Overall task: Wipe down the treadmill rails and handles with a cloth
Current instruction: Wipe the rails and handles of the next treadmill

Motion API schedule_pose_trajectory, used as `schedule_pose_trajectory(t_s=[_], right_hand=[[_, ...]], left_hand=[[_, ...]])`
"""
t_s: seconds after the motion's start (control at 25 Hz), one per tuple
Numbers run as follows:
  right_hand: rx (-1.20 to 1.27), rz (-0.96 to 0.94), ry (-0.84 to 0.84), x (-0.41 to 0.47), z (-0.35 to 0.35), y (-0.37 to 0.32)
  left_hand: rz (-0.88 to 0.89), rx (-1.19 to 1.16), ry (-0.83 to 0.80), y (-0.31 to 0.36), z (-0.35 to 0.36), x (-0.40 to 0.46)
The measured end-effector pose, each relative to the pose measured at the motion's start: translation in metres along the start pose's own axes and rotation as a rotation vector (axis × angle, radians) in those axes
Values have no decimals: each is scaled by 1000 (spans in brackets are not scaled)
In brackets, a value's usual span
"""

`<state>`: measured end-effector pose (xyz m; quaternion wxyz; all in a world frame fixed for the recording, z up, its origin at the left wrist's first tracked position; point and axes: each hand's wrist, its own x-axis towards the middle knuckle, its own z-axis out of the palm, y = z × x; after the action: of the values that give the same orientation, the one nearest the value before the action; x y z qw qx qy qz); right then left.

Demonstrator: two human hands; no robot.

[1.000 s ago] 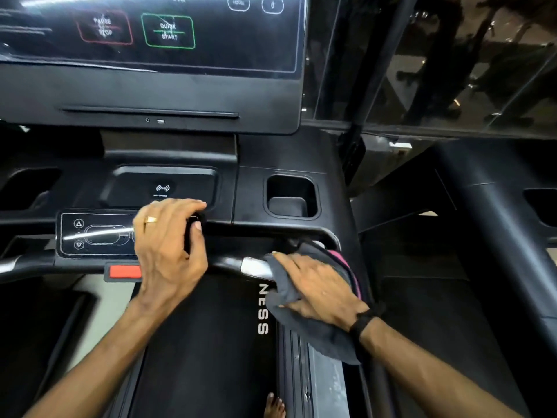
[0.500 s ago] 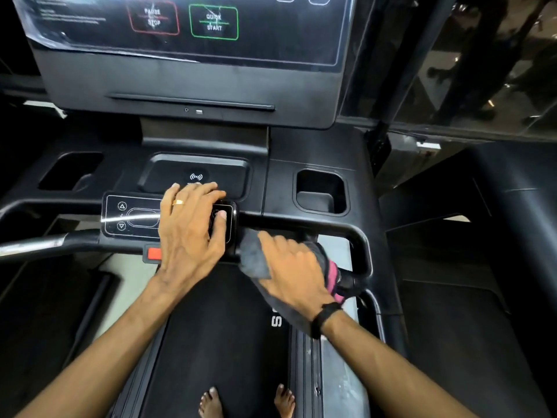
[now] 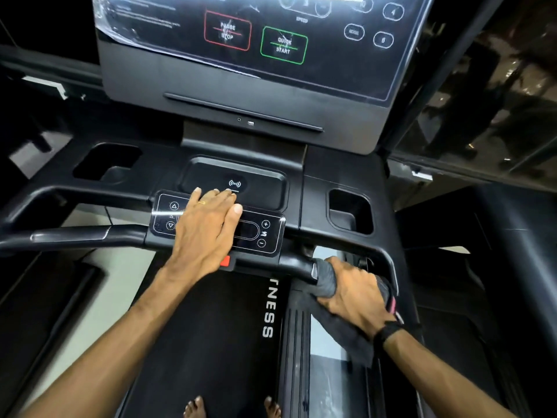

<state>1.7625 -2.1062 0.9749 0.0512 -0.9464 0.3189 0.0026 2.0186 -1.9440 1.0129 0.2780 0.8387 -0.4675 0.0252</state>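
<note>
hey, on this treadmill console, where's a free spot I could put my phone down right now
Free: the square black cup pocket right of the centre tray, and the dark left pocket. The recessed black centre tray is mostly bare; the left hand laps its front edge and covers the glossy button panel. Crowded: the right hand grips the dark grey cloth around the handle.

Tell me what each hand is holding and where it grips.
The right hand holds the grey cloth wrapped around the right handlebar, clasping its upper part. The left hand rests flat on the control panel, holding nothing.
</note>
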Motion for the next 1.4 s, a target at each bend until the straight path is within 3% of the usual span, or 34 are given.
schedule_pose_trajectory(t_s=[0.16,0.24,0.36,0.4,0.48,0.56,0.64,0.84,0.92,1.08,1.16,1.28,1.32,1.4], right_hand=[[-77,-34,230,18,17,-58],[-44,-63,102,34,4,-68],[190,-70,-296,57,-27,-63],[219,-64,-340,60,-30,-61],[124,-54,-186,56,-19,-66],[-59,-49,149,38,10,-77],[-120,-42,279,27,23,-81],[221,-42,-239,51,-23,-54],[248,-28,-215,41,-24,-48],[56,-13,157,6,5,-45],[64,-9,90,8,2,-37],[219,-14,-215,23,-22,-18],[247,-7,-240,20,-26,-15],[173,23,-130,6,-21,-12]], left_hand=[[-10,-22,-42,1,-2,1],[-6,-13,-75,-1,-5,3],[-8,3,-97,1,-7,3],[-9,4,-103,1,-7,2],[-12,-4,-110,1,-8,1],[-14,-5,-103,-1,-9,1],[-17,40,-78,1,-8,0],[-27,235,-89,25,4,0],[68,200,-131,41,8,5],[165,173,-203,58,11,13],[153,159,-166,60,8,11],[125,135,-148,61,3,9],[121,139,-141,62,3,8],[104,134,-135,64,4,7]])
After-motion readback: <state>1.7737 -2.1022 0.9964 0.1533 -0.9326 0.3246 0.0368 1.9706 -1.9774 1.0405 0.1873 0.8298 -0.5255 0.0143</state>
